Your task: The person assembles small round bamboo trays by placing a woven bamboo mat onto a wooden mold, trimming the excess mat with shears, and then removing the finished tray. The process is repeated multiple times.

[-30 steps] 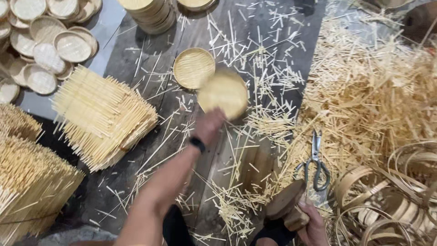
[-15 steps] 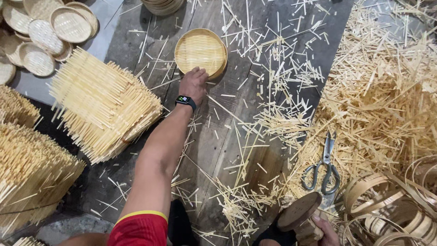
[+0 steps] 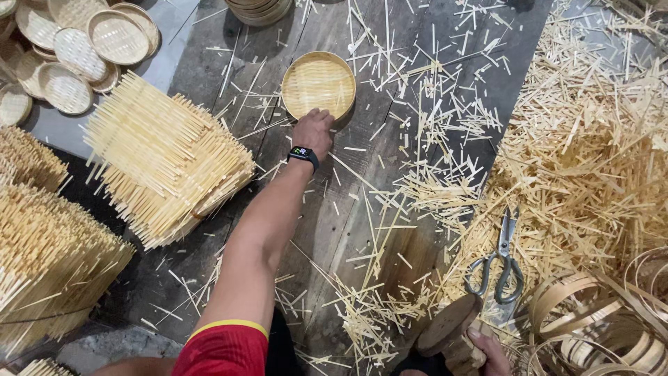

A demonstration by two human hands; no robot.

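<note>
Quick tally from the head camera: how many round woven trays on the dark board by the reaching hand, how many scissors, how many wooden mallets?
Round woven tray at the left hand: 1
Scissors: 1
Wooden mallet in the right hand: 1
Total: 3

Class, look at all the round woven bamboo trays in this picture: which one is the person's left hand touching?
The left hand touches the single round woven tray lying alone on the dark wooden board; the other trays sit heaped together at the top left corner.
</note>
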